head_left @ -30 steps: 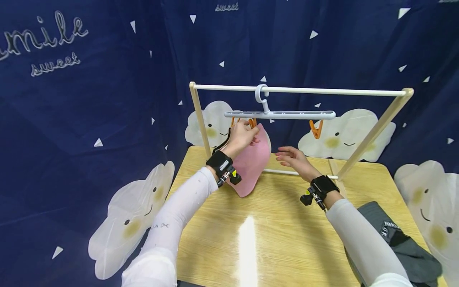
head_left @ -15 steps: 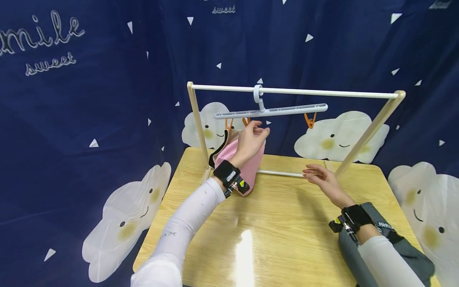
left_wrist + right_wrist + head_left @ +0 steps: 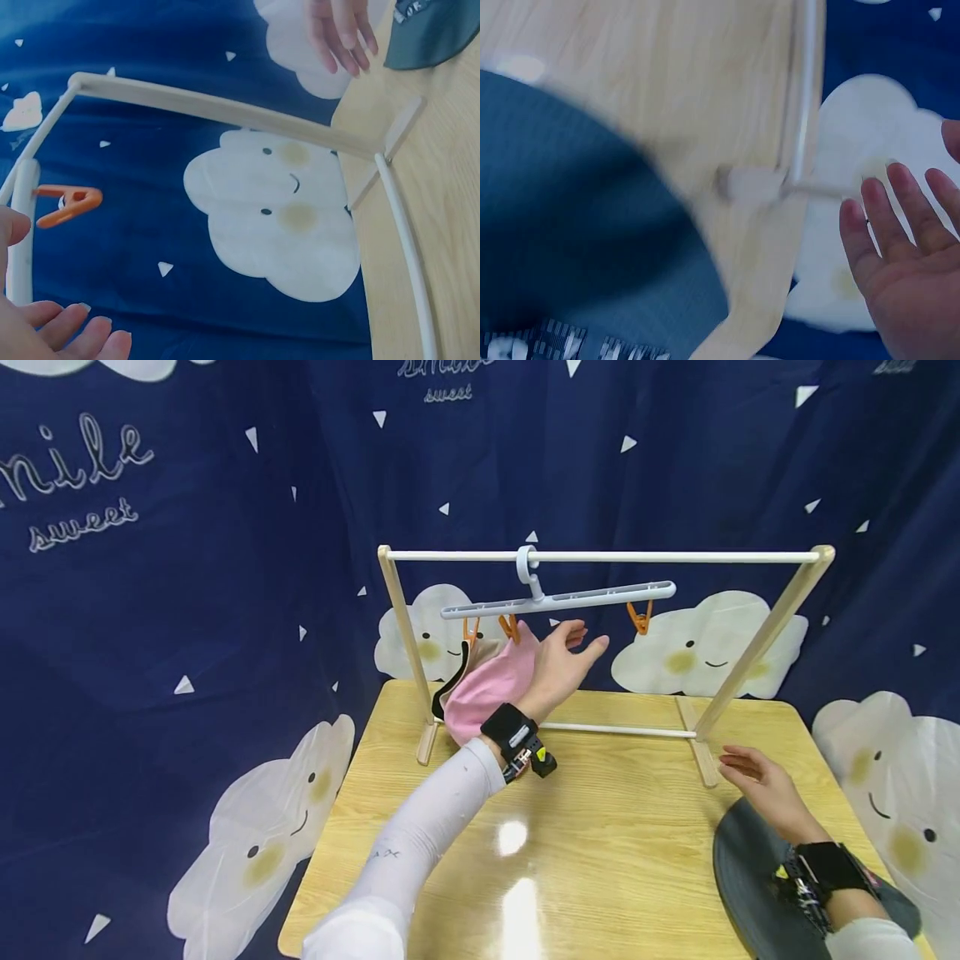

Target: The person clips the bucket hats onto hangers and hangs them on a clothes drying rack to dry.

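A pink hat (image 3: pixel 491 689) with a beige inside and black edging hangs at the left of the rack, below two orange clips (image 3: pixel 509 628) on a pale grey hanger (image 3: pixel 570 602). My left hand (image 3: pixel 558 668) is just right of the hat, partly in front of it, thumb and fingers apart and holding nothing. In the left wrist view, another orange clip (image 3: pixel 71 202) is near its fingers. My right hand (image 3: pixel 765 789) is above a dark grey hat (image 3: pixel 750 868) with a wide brim, fingers loosely extended in the right wrist view.
The hanger hooks over the top bar (image 3: pixel 660 557) of a wooden rack, whose right leg (image 3: pixel 765 639) slants down to a foot on the table (image 3: pixel 600 827). Behind hangs a navy curtain (image 3: pixel 262 610) with cloud prints.
My left hand has let go of the pink hat and moved right. My right hand has moved right and down to the dark grey hat. The hanger has tilted.
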`<state>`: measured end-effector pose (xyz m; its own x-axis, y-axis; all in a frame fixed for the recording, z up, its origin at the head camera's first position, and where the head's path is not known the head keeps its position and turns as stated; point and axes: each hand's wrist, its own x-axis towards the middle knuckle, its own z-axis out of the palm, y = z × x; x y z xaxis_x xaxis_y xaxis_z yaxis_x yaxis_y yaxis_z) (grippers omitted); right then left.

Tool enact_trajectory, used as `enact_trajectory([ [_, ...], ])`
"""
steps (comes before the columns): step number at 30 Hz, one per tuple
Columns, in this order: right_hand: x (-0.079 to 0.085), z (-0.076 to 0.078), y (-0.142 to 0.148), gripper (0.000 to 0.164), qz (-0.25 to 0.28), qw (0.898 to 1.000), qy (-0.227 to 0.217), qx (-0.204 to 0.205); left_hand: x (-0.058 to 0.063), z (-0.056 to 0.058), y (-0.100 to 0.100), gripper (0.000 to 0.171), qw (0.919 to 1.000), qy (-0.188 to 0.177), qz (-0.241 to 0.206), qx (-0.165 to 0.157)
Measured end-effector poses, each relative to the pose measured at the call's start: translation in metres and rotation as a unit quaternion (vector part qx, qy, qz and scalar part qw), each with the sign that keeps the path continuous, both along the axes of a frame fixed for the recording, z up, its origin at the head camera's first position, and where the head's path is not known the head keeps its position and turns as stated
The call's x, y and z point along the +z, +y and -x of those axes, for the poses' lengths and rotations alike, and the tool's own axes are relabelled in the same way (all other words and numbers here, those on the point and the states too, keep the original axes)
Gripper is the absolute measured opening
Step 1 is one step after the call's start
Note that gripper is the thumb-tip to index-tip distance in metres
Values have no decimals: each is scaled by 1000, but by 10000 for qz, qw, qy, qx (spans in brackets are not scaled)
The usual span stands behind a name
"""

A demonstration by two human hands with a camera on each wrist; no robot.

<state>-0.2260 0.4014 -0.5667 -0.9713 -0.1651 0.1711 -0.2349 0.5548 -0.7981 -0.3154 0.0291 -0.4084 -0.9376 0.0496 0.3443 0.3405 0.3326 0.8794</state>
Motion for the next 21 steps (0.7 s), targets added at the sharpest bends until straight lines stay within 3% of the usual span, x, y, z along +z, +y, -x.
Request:
enact_trajectory([
  [4, -5, 0, 22, 54, -776, 9963, 16, -367, 1, 4, 16, 56, 9996, 57, 239, 161],
  [8, -14, -2, 40, 63, -1257, 9901, -351, -514, 6, 8, 29, 53, 9986, 134, 405, 301],
  [13, -29, -6, 60, 74, -1604, 9811, -973, -475, 11, 10, 45, 46, 9982, 113, 66, 588],
  [17, -37, -8, 77, 78, -2034, 9710, -1173, -446, 10, 14, 60, 48, 9969, -30, -276, 736],
  [21, -43, -2, 85, 89, -2393, 9627, -1207, -376, 11, 19, 69, 51, 9952, -91, -342, 909],
])
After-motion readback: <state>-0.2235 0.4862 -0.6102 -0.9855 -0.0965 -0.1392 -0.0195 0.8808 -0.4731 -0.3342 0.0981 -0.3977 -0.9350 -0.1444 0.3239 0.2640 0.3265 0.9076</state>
